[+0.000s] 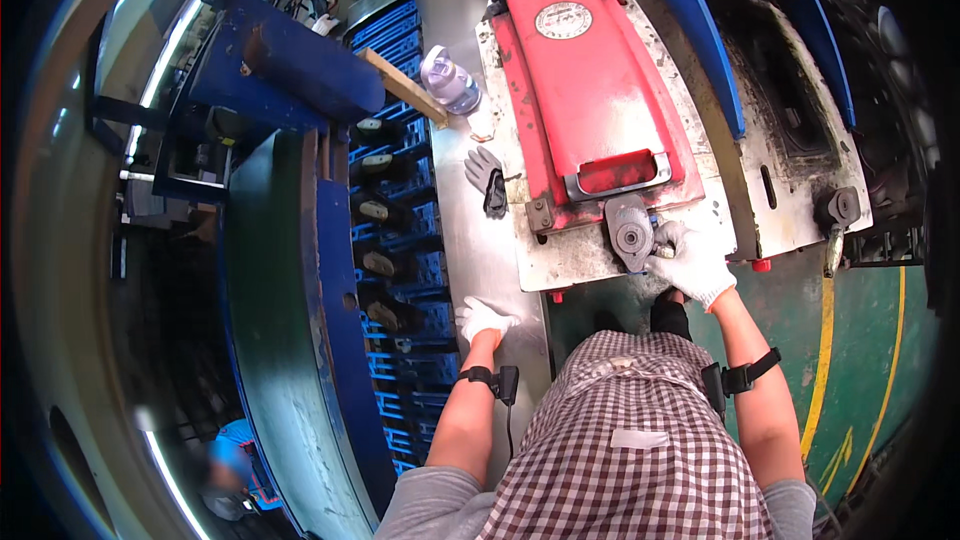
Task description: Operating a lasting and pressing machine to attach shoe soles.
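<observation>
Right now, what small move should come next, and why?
Perhaps turn the small handle gently with the right hand: its fingers curl there, beside the grey knob, while the left hand only rests at the metal bench.

Bright centre, dark rim, curved edges

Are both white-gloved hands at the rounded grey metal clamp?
No, the white-gloved left hand is away from the rounded grey metal clamp, at the smooth silver metal table.
</observation>
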The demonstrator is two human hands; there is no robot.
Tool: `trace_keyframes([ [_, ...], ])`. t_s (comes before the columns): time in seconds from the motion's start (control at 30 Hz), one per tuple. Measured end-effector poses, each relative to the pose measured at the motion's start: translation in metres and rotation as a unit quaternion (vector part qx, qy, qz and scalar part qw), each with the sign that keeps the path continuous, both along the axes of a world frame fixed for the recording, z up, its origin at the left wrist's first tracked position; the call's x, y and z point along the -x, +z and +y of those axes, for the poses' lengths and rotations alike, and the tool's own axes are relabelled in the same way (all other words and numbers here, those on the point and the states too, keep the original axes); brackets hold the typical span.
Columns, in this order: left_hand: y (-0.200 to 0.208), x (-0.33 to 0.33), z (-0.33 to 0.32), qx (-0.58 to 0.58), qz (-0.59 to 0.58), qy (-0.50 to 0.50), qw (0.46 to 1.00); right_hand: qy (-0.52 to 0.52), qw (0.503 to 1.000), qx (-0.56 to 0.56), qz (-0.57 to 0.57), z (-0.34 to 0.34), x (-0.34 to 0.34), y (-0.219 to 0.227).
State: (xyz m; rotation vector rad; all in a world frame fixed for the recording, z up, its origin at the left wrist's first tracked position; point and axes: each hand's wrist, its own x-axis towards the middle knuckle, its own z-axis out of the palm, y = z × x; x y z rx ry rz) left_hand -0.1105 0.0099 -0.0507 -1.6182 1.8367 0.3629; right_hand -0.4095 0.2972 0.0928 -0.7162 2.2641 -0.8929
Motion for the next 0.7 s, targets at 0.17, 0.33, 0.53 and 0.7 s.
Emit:
trace_keyframes([
  [0.17, -0.002, 0.011, -0.009, -0.004, -0.007, 0.005, 1.0, 0.007, 1.0, 0.012, 0.024, -0.004, 0.006, 0.001],
  [0.33, -0.002, 0.01, -0.007, -0.003, 0.019, 0.011, 1.0, 0.009, 1.0, 0.004, 0.024, -0.003, 0.009, -0.006],
  [0.53, 0.0, 0.006, -0.004, 0.001, 0.019, 0.015, 1.0, 0.004, 0.999, 0.02, 0.035, 0.001, 0.007, -0.018],
  [0.7, -0.005, -0.014, 0.006, 0.028, 0.088, -0.001, 0.996, -0.002, 0.999, 0.011, 0.036, 0.002, 0.003, -0.017],
])
